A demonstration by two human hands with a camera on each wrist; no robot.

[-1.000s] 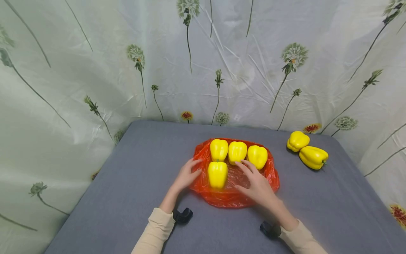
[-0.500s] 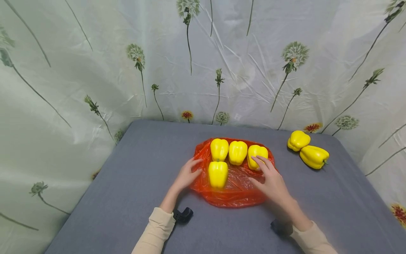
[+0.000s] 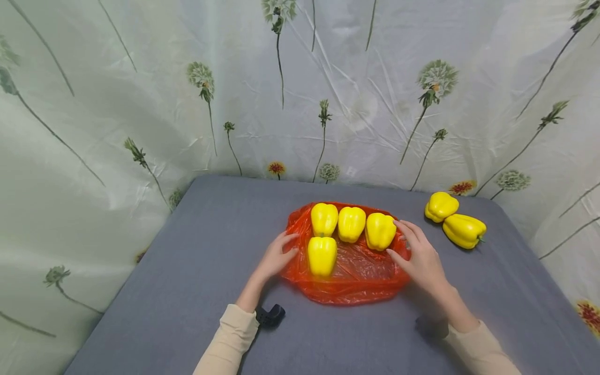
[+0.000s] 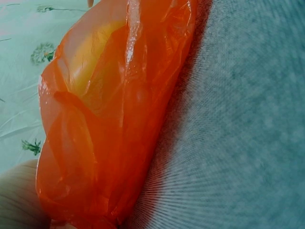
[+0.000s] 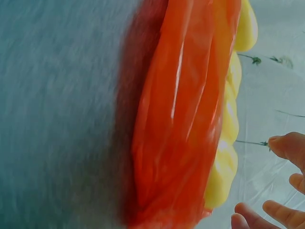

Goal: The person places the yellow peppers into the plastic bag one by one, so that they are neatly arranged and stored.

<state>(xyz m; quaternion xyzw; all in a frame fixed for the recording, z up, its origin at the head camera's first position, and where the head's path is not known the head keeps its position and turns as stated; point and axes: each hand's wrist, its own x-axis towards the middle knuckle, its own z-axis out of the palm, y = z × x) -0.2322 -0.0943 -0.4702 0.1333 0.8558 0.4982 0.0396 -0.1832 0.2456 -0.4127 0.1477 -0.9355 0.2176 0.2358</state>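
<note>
An open red plastic bag (image 3: 337, 294) sits on the grey-covered table with several yellow bell peppers in it. Three of them, among them the middle pepper (image 3: 351, 225), form a back row, and a front-left pepper (image 3: 322, 257) stands before them. My left hand (image 3: 274, 256) touches the bag's left edge, its fingers relaxed and the thumb apart; in the left wrist view the bag partly covers it. My right hand (image 3: 422, 258) hovers over the bag's right edge with fingers spread, beside the right pepper (image 3: 380, 231). The right wrist view shows those fingers (image 5: 288, 150) holding nothing.
Two more yellow peppers lie at the table's back right: one upper pepper (image 3: 441, 207) and one lying on its side, the lower pepper (image 3: 464, 232). A curtain (image 3: 356, 104) with a dandelion print hangs behind the grey table (image 3: 197, 250).
My right hand has moved right, from over the bag's middle to its right edge, away from the peppers inside. My left hand has stayed at the left edge.
</note>
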